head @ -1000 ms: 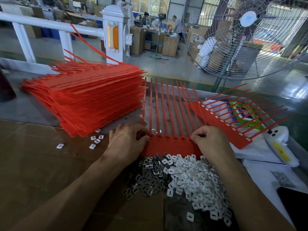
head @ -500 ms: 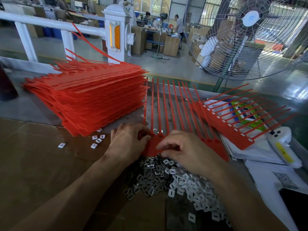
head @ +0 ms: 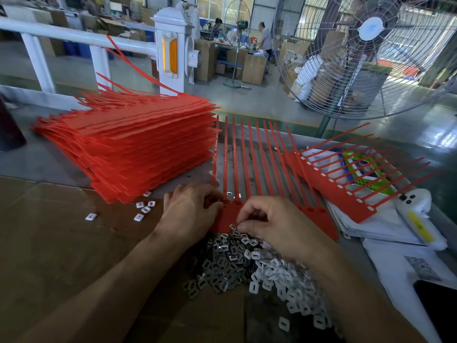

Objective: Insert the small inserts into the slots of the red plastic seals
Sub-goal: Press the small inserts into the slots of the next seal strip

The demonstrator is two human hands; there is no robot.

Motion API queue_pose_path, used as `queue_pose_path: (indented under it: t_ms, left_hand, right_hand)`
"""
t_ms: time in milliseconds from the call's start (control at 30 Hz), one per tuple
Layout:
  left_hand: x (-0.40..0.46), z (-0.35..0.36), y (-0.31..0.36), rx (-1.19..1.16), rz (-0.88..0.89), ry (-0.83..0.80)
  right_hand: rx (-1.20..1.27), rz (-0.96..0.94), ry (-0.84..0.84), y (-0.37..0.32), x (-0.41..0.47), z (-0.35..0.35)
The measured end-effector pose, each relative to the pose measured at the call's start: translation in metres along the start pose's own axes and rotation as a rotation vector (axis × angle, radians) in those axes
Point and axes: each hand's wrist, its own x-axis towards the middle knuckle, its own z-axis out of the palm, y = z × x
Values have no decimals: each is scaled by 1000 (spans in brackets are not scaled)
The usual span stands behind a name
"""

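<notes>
1. At far left we see one tall stack of red seal sheets [head: 128,147] on the table [head: 37,164]; the sheets are too many and too tight to count.
2. Beside the stack's near corner lie six loose white inserts [head: 146,209]: one apart to the left, four clustered together and one at the stack's foot.
3. Our left hand [head: 190,214] rests on the left end of the one seal strip [head: 247,169] we are working on, its grip curled round that end of the strip's base.
4. That strip lies flat between our hands, its tails pointing away from us; we count about eleven, though the right ones overlap a neighbour. Two small inserts [head: 229,193] sit between the tails just above the base.
5. Our right hand [head: 277,226] hovers at the near edge of the strip's base, thumb and fingertips closed together on something small at the pile's top; we cannot tell exactly what is in that grip.
6. Below both hands lies one mixed pile [head: 247,263] of inserts, grey metal ones to the left and white plastic ones to the right, beyond counting.
7. At right, a second seal strip [head: 346,191] lies aslant on papers [head: 385,229], with about ten white inserts visible in its slots.
8. One white bottle-like object [head: 418,214] touches that strip's right end.
</notes>
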Motion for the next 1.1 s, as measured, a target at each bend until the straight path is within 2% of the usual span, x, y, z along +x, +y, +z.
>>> queue_pose_path:
  t_ms: [67,233,333,567,900,1100]
  left_hand:
    - [0,0,0,-5,0,-1]
    - [0,-1,0,-13,4,2]
    - [-1,0,0,-11,6,11]
    - [-1,-1,-1,-13,7,7]
    - [-1,0,-2,-11,1,-4]
    - [0,0,-1,-16,9,19]
  right_hand:
    - [88,26,76,1,-1,-8]
    - [187,190,452,25,-3,-36]
    - [172,316,537,43,-5,-49]
    - [159,460,456,58,-5,-55]
    - [5,461,427,58,-5,-51]
    - [9,462,446,60,-3,-49]
